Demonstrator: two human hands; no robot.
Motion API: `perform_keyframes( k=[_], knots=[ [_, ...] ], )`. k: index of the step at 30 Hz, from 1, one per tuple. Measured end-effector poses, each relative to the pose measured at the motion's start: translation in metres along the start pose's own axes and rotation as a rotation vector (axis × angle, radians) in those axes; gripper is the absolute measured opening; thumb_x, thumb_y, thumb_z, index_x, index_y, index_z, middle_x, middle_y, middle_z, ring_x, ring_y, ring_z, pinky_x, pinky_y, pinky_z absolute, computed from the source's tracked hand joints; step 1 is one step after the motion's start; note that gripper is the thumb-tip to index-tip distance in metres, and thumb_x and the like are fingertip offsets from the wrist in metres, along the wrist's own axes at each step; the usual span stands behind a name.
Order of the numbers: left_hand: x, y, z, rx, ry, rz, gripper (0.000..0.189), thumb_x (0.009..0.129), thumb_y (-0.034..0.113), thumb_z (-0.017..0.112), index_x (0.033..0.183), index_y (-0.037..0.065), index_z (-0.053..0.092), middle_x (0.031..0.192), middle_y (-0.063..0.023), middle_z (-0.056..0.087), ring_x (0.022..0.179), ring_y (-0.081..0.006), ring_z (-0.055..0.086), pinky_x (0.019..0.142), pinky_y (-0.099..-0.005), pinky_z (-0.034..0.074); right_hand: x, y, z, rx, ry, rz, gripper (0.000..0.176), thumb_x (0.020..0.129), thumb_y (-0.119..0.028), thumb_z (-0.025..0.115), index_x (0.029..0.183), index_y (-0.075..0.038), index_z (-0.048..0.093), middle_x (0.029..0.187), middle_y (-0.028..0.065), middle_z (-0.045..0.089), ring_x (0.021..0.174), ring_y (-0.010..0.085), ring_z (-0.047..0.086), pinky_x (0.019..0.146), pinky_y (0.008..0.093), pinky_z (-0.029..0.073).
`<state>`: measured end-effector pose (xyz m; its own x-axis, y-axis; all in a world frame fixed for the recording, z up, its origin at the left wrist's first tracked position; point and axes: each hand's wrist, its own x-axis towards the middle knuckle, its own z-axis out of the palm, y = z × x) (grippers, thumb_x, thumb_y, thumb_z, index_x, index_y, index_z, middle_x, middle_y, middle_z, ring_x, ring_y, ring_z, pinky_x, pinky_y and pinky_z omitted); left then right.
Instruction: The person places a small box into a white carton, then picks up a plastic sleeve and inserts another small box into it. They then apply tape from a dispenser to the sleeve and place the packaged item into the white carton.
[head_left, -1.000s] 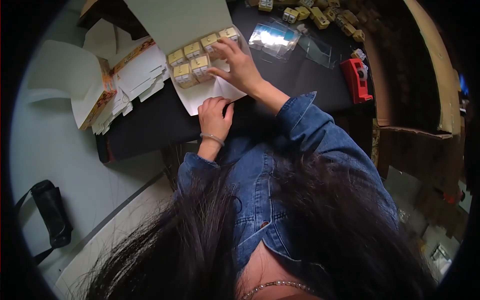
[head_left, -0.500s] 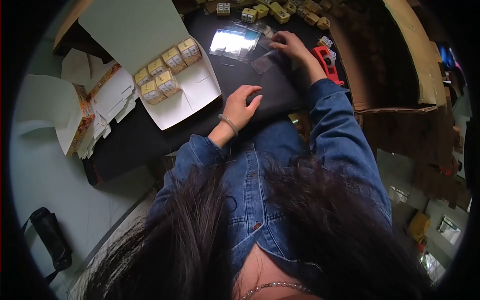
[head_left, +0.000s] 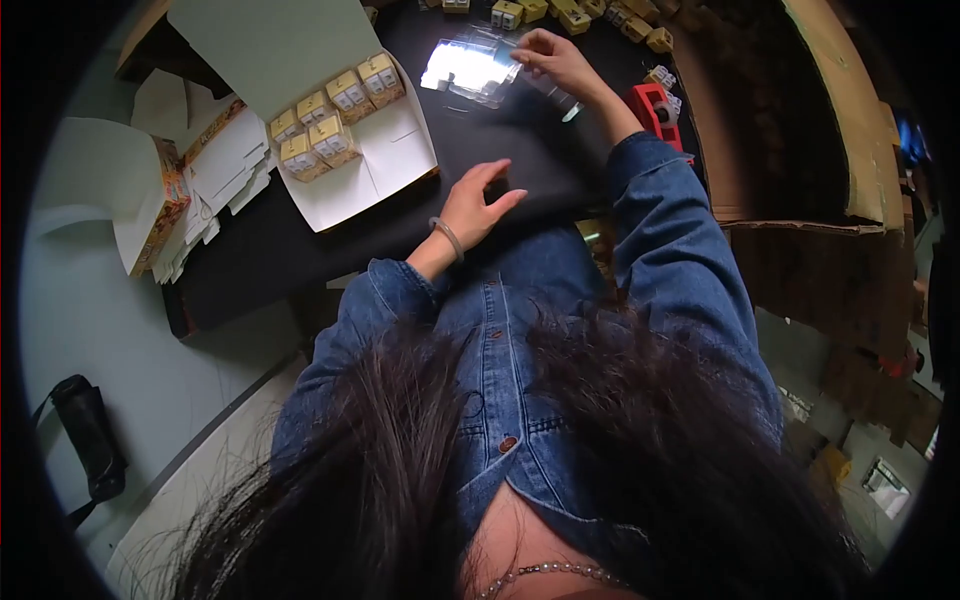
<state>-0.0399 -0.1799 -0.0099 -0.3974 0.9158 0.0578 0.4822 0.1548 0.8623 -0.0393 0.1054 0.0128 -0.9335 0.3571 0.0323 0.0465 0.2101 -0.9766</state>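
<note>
My right hand (head_left: 558, 65) is at the right side of a pile of clear plastic pieces (head_left: 470, 72), thumb and fingertips pinched together. A thin clear plastic piece (head_left: 566, 106) slants below those fingers, and its lower end catches the light. The fingers appear closed on it, though the contact is partly hidden. Glare covers much of the pile. My left hand (head_left: 472, 208) hovers by the near edge of the black tabletop (head_left: 465, 140), thumb and fingers apart, holding nothing.
Left stands an open white box (head_left: 400, 175) with several small yellow-topped boxes (head_left: 325, 145). Flattened white cartons (head_left: 220, 155) lie further left. A red tape dispenser (head_left: 655, 115) sits near my right forearm, beside a large cardboard box (head_left: 830, 120). Small yellow boxes (head_left: 573, 18) line the far edge.
My right hand has moved up and left toward the pile, and the clear plastic piece near it has shifted and tilted. My left hand stays open near the table edge. The view has shifted slightly.
</note>
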Motion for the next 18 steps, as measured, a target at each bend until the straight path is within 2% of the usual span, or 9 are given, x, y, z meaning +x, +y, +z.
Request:
perform_keyframes(
  k=[3,5,6,8,9,12,14,16,18],
  knots=[
    [0.011,0.002,-0.007,-0.74,0.093,-0.128,0.084,0.089,0.028,0.068,0.153,0.007,0.016,0.146,-0.0179,0.039,0.13,-0.0237,0.044,0.103,-0.0328,0.039,-0.036,-0.025,0.055,0.45,0.029,0.158,0.017,0.094,-0.016,0.063,0.105,-0.003,0.06,0.085,0.0002,0.061,0.072,0.0071,0.056,0.068,0.0228,0.049],
    [0.022,0.013,-0.022,-0.881,0.072,-0.086,0.079,0.09,0.018,0.063,0.153,0.008,0.015,0.148,-0.0154,0.037,0.131,-0.0218,0.042,0.106,-0.0327,0.036,-0.071,-0.022,0.1,0.469,0.052,0.185,0.028,0.092,-0.017,0.065,0.114,-0.002,0.057,0.087,0.0006,0.062,0.075,0.0094,0.06,0.07,0.0242,0.05],
    [0.021,0.023,-0.027,-1.072,0.005,-0.131,0.074,0.089,0.005,0.052,0.154,0.012,0.016,0.148,-0.0146,0.037,0.131,-0.0212,0.042,0.109,-0.0334,0.033,-0.089,-0.023,0.113,0.278,0.175,0.097,0.04,0.09,-0.018,0.067,0.124,-0.001,0.053,0.102,0.0078,0.062,0.087,0.017,0.062,0.078,0.0294,0.051],
    [0.016,0.016,-0.029,-1.229,-0.185,-0.052,0.076,0.085,-0.003,0.043,0.154,0.015,0.016,0.148,-0.0152,0.037,0.131,-0.0219,0.042,0.109,-0.0356,0.034,-0.109,-0.052,0.112,-0.552,0.625,-0.435,0.054,0.088,-0.02,0.069,0.133,-0.002,0.048,0.12,0.0136,0.055,0.104,0.0241,0.058,0.09,0.0343,0.048],
    [0.011,0.017,-0.029,-1.293,-0.274,-0.045,0.078,0.082,-0.005,0.039,0.154,0.016,0.018,0.148,-0.016,0.037,0.124,-0.0231,0.048,0.106,-0.0363,0.038,-0.116,-0.057,0.097,-0.683,0.522,-0.495,0.059,0.082,-0.025,0.072,0.133,-0.005,0.05,0.13,0.0162,0.049,0.116,0.0312,0.05,0.098,0.0408,0.042],
    [0.0,0.019,-0.034,-1.248,-0.498,-0.086,0.078,0.082,-0.006,0.038,0.155,0.016,0.019,0.144,-0.0168,0.041,0.116,-0.0234,0.055,0.102,-0.0349,0.043,-0.13,-0.05,0.074,-0.296,0.211,-0.377,0.042,0.084,-0.02,0.071,0.121,-0.007,0.058,0.117,0.0085,0.057,0.099,0.0191,0.06,0.085,0.0316,0.049],
    [-0.004,0.021,-0.023,-1.267,-0.522,-0.073,0.075,0.086,-0.003,0.044,0.154,0.016,0.019,0.137,-0.0177,0.047,0.11,-0.0239,0.058,0.098,-0.0329,0.045,-0.136,-0.055,0.061,0.155,0.078,-0.02,0.033,0.086,-0.015,0.07,0.117,-0.007,0.059,0.101,0.0034,0.061,0.088,0.0115,0.062,0.08,0.0265,0.051],
    [-0.014,0.027,-0.017,-1.156,-0.514,-0.043,0.076,0.089,0.002,0.053,0.155,0.016,0.017,0.133,-0.0185,0.048,0.111,-0.0243,0.058,0.099,-0.0331,0.044,-0.138,-0.061,0.047,0.105,0.057,-0.082,0.018,0.09,-0.011,0.067,0.106,-0.003,0.064,0.095,0.0006,0.063,0.089,0.0093,0.06,0.082,0.025,0.049],
    [-0.019,0.031,-0.019,-1.31,-0.594,-0.009,0.09,0.086,0.035,0.066,0.155,0.014,0.012,0.143,-0.0235,0.039,0.123,-0.0311,0.051,0.105,-0.0399,0.039,-0.139,-0.066,0.032,0.048,-0.073,-0.041,0.012,0.091,-0.012,0.066,0.098,-0.002,0.066,0.094,0.0017,0.064,0.089,0.0093,0.059,0.082,0.0243,0.048]
  ],
)
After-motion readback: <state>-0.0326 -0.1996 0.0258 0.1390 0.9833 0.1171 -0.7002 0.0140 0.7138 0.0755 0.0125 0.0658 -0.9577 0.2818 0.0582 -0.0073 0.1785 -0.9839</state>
